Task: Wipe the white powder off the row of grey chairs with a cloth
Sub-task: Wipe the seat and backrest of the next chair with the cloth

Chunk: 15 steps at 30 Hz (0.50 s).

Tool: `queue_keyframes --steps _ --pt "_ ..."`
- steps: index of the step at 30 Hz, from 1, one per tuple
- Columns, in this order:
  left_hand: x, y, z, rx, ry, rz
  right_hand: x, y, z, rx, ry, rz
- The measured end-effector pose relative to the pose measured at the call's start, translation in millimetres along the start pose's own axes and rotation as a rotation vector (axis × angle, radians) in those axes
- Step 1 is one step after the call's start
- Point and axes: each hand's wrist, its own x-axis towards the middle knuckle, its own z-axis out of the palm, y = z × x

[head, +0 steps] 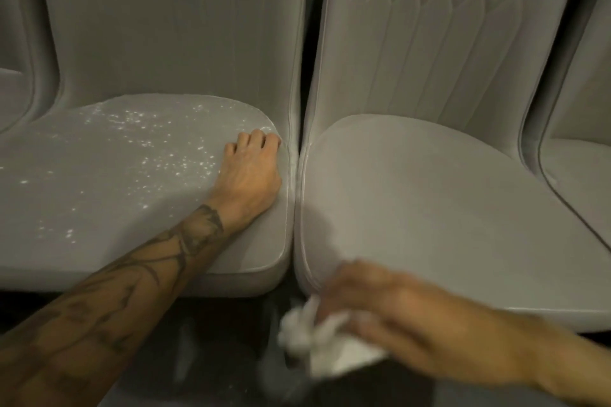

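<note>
- At the far left edge, part of another grey chair (13,92) is seen, cut off by the frame.
- The left chair (99,215) is shown with its grey seat speckled with white powder (132,132). The specks are scattered across the back and middle of the seat and thin out toward the front left.
- A tattooed forearm (132,274) is stretched diagonally over the front of that seat.
- The left hand (251,172) is laid palm down on the seat's right rear corner, just beside the backrest. Its fingers are bent at the knuckles, the tips are tucked out of sight, and nothing is seen held in it.
- A narrow dark gap is left between the two middle chairs.
- A dark floor (215,347) is visible below the seat fronts.
- The cloth (317,337), white and crumpled, is held off the seat, below the front left corner of the right chair and over the floor.
- The right hand (396,317) is heavily blurred; its fingers are closed round the cloth.
- The right chair (446,208) is shown with a plain grey seat and a backrest with stitched pleats.
- At the far right, part of a further chair (582,175) is seen.
</note>
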Motion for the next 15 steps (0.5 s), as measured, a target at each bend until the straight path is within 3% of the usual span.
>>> queue_keyframes --steps 4,7,12,14,15 --pt "2 1 -2 0.024 -0.015 0.026 15 51 -42 -0.149 0.459 0.22" --pt "3 0 2 0.045 -0.003 0.079 1 135 -76 -0.372 0.674 0.514" --pt "18 9 10 0.003 0.047 0.101 -46 229 -113 -0.374 0.835 1.086" --pt "25 11 16 -0.018 0.056 0.086 -33 237 -114 -0.348 0.807 1.097" --pt "27 13 18 -0.017 0.05 0.09 -18 235 -110 -0.341 0.812 0.988"
